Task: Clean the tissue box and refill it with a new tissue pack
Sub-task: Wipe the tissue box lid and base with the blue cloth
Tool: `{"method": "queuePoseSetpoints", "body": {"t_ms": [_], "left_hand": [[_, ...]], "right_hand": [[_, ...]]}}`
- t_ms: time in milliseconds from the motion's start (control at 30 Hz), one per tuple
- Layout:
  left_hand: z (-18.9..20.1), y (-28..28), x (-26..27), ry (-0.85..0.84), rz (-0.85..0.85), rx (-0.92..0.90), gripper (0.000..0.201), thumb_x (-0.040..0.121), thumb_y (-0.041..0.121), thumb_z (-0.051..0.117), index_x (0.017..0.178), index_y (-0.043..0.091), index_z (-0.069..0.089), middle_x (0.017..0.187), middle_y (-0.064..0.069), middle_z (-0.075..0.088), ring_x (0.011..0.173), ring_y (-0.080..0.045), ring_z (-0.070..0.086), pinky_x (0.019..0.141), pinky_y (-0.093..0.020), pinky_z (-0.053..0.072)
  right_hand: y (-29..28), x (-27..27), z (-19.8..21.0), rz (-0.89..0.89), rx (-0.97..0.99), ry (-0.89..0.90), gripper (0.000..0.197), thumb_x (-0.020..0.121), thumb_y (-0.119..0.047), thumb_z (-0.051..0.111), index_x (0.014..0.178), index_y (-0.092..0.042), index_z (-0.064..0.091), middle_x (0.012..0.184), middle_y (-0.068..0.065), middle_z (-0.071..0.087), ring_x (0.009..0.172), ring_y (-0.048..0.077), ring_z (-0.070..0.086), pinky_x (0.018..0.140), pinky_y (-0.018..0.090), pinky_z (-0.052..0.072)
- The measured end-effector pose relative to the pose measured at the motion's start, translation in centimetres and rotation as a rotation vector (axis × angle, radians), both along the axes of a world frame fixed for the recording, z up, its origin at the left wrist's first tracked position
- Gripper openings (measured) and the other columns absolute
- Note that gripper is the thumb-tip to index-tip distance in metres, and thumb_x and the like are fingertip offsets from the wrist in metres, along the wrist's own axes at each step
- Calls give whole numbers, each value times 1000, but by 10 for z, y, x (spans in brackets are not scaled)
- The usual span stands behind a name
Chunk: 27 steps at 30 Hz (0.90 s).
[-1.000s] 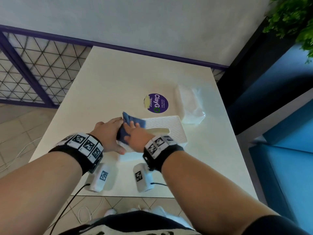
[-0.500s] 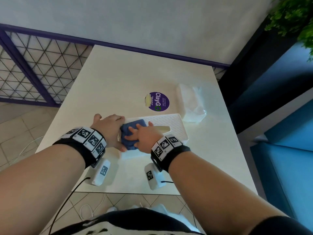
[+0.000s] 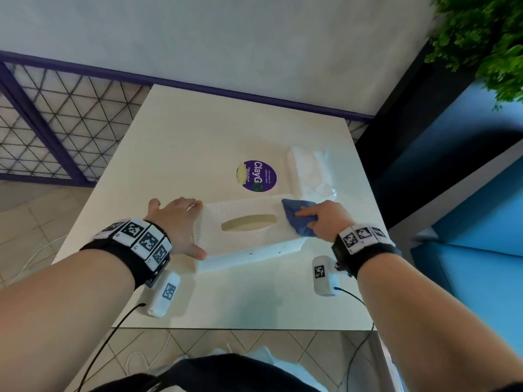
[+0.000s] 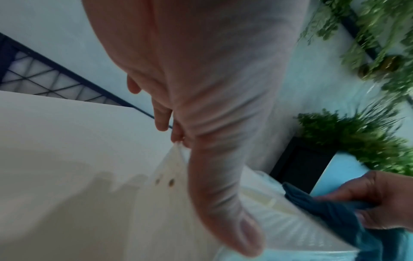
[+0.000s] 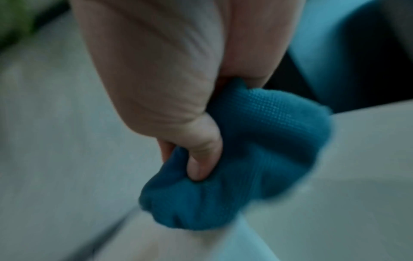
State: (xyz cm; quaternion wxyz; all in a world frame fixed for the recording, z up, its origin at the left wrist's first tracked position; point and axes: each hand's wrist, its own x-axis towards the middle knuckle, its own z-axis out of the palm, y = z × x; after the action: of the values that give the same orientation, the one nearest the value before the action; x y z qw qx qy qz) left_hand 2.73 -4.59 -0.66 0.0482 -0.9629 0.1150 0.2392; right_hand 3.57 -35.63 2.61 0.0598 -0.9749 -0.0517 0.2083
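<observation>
A white ribbed tissue box (image 3: pixel 246 239) with an oval slot (image 3: pixel 249 222) lies across the table. My left hand (image 3: pixel 181 224) holds its left end, thumb (image 4: pixel 223 203) on the near side and fingers at the far corner. A crumpled blue cloth (image 3: pixel 297 219) is gripped in my right hand (image 3: pixel 325 219) and pressed on the box's right end. The right wrist view shows the thumb (image 5: pixel 201 155) dug into the cloth (image 5: pixel 257 150). The clear-wrapped tissue pack (image 3: pixel 311 171) lies behind the box at the right.
On the cream table (image 3: pixel 212 131) a purple round sticker (image 3: pixel 259 176) sits just behind the box. The table's near edge (image 3: pixel 226 328) is close to my body. A purple lattice railing (image 3: pixel 56 123) stands left, a blue seat (image 3: pixel 475 222) right, a plant (image 3: pixel 481 38) upper right.
My right hand has swept the blue cloth along the top of the box from its left end to its right end. The left hand has stayed on the left end.
</observation>
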Motion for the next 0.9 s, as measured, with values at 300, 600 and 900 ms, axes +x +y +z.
{"method": "queuePoseSetpoints", "body": {"t_ms": [300,600,900], "left_hand": [[-14,-67,-7,55,-379,-95,52,93,10,38,142,25,32,143,9,35,106,-17,47,97,-40,27],[18,-64,25,106,168,-664,43,101,34,30,144,28,33,131,-2,56,112,-24,53,89,-32,40],[37,-61,25,55,370,-1030,23,95,32,50,115,25,59,113,-3,67,107,-23,61,103,-42,42]], "right_hand": [[-33,-53,-21,-706,863,-231,37,90,-4,49,109,-31,67,101,8,72,100,27,67,91,45,53],[-1,-61,3,-585,1220,-220,38,91,-14,50,119,-34,65,114,-5,71,112,14,63,101,43,48],[87,-31,-8,-4,610,-101,65,102,-29,34,150,-35,-8,159,-6,-22,148,17,-16,117,50,-1]]}}
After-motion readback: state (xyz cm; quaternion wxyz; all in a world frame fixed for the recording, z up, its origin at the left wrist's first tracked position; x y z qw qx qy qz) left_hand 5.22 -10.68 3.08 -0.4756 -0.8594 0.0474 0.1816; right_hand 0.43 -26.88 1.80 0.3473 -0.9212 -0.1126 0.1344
